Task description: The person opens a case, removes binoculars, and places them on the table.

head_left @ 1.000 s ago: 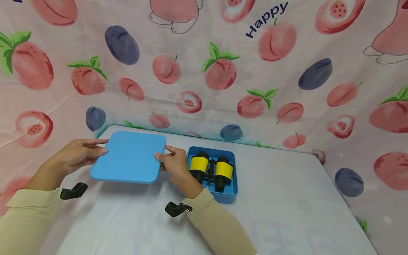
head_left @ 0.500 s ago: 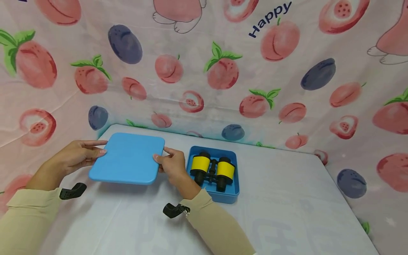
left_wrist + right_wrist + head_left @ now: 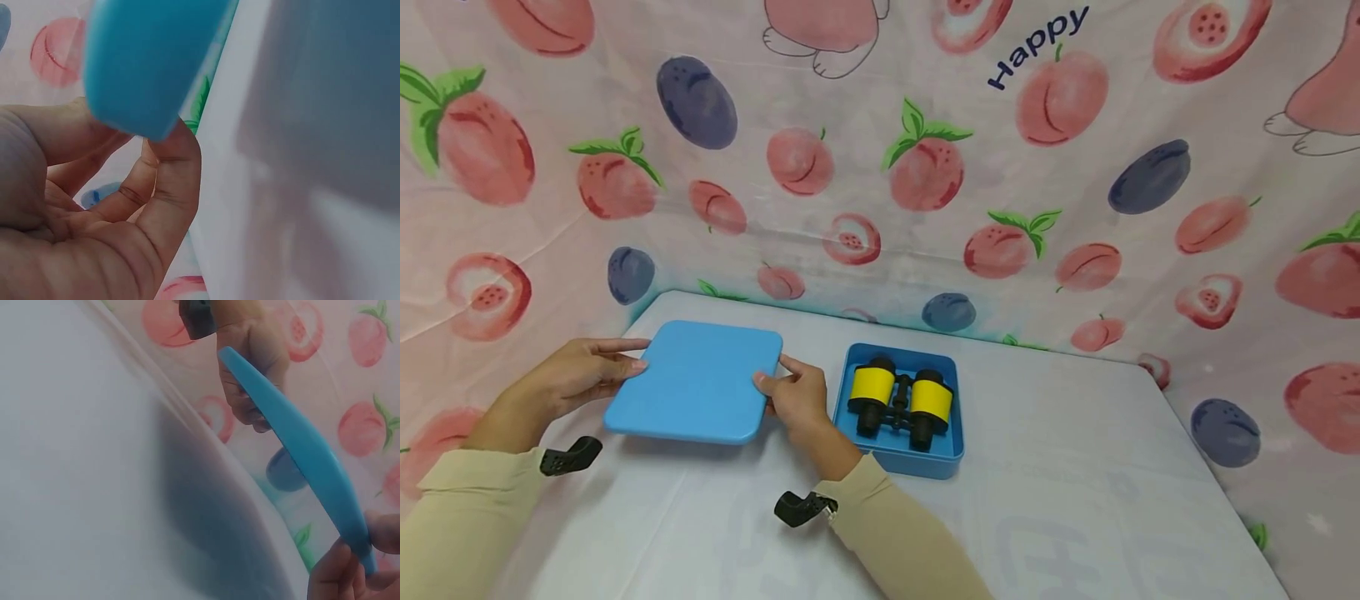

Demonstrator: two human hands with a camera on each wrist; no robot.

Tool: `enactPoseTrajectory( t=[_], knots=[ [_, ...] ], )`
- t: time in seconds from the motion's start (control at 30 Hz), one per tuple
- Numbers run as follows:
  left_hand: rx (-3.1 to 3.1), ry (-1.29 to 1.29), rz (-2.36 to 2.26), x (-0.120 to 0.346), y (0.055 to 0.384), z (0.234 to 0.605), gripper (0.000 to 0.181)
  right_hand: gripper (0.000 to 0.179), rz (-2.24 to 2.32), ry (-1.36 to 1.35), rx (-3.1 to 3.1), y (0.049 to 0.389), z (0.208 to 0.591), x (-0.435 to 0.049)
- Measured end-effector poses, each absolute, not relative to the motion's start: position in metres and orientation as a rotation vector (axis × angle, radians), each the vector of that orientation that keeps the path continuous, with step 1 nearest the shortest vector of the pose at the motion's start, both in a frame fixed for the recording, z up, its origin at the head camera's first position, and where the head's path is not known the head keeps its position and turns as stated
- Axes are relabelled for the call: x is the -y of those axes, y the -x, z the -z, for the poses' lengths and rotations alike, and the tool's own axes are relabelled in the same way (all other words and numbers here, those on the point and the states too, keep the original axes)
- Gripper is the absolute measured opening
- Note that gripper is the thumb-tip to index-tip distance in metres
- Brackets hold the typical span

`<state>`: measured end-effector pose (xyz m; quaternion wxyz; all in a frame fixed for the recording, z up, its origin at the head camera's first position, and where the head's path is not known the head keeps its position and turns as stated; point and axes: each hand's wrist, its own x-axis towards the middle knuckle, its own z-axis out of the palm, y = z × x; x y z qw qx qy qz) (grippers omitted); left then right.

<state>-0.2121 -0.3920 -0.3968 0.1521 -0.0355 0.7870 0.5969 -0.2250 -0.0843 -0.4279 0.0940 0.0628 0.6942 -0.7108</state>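
A flat blue lid [image 3: 696,382] with rounded corners is held above the table's left side, its shadow beneath. My left hand [image 3: 583,375] pinches its left edge, thumb on top and fingers underneath, as the left wrist view of the lid [image 3: 147,69] shows. At the opposite edge, my right hand [image 3: 799,398] pinches it the same way; the right wrist view has the lid [image 3: 300,444] nearly edge-on. To the right of that hand stands an uncovered blue box [image 3: 917,464]. Black and yellow binoculars [image 3: 898,408] lie inside it.
The table [image 3: 1075,483] has a white cover. A fruit-printed cloth [image 3: 865,125] hangs behind it and along both sides. Each wrist carries a black camera mount, the right one [image 3: 802,507] hanging low over the table.
Both hands have lowered the lid slightly toward the table and shifted it a little left. More of the box's left side shows now. The box and binoculars stay put.
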Motion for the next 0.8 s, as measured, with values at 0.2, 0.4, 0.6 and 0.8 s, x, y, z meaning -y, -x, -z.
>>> enactPoseTrajectory(
  t=[0.2,0.4,0.6,0.8],
  knots=[
    [-2.303,0.106,-1.652,0.394,0.214,0.403,0.056,0.055,2.076,-0.237,-2.098,0.222,0.433,0.089],
    [-2.319,0.124,-1.608,0.395,0.215,0.409,0.069,0.056,2.007,-0.263,-2.132,0.220,0.438,0.092],
    [-2.348,0.154,-1.534,0.394,0.215,0.416,0.074,0.057,1.949,-0.251,-2.181,0.219,0.443,0.094],
    [-2.341,0.210,-1.534,0.397,0.214,0.422,0.071,0.057,1.905,-0.236,-2.186,0.219,0.449,0.095]
  ],
)
